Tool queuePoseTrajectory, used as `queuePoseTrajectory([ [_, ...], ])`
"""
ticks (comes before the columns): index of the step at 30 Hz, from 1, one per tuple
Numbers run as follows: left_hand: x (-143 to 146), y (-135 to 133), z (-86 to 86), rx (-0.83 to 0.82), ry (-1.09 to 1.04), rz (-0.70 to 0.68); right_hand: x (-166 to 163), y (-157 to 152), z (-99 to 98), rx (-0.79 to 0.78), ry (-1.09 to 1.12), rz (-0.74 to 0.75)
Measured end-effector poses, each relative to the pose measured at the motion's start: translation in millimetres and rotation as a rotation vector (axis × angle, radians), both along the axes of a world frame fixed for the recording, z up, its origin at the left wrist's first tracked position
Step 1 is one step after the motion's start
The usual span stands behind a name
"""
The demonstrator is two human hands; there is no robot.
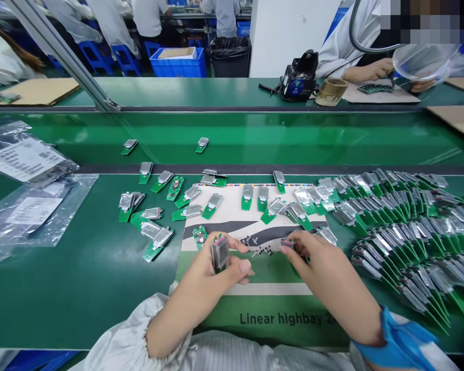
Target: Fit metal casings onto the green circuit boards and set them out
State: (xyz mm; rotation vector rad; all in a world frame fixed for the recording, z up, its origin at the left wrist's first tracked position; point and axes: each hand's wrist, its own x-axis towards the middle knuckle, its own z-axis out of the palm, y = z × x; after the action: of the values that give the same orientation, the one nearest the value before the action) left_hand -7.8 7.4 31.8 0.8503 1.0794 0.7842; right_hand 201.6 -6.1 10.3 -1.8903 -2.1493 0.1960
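Note:
My left hand (pixel 216 270) is closed round a small green circuit board with a silver metal cover (pixel 220 252), held upright above a printed card (pixel 232 216) on the green bench. My right hand (pixel 313 263) pinches a small pinkish piece (pixel 288 243) at its fingertips, just right of a scatter of tiny black parts (pixel 261 246). A bare green board (pixel 199 236) lies left of my left hand. Several covered boards (pixel 212 202) lie loose on and around the card.
A large fanned heap of covered boards (pixel 410 232) fills the right of the bench. Clear plastic bags (pixel 27 206) lie at the left. Two boards (pixel 202 144) sit on the conveyor belt behind. Across it a person (pixel 367 69) works beside a tape roll (pixel 331 91).

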Motion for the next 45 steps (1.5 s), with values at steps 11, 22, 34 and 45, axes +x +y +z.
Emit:
queuePoseTrajectory([
  [11, -5.6, 6.5, 1.4, -0.173, 0.032, 0.044, -10.3, 19.1, -14.4, -0.037, -0.247, 0.079],
  [22, -8.5, 2.5, 0.2, -0.184, -0.007, 0.044, -34.1, 58.6, -14.9, -0.140, -0.209, 0.384],
  [34, -8.4, 180.5, 31.4, 0.475, 0.790, 0.006, -21.7, 50.4, -23.8, -0.125, 0.078, 0.381],
  [45, 63.5, 300.7, -22.0, 0.393, 0.933, 0.048, -0.6, 21.5, 10.3, -0.064, 0.335, 0.291],
])
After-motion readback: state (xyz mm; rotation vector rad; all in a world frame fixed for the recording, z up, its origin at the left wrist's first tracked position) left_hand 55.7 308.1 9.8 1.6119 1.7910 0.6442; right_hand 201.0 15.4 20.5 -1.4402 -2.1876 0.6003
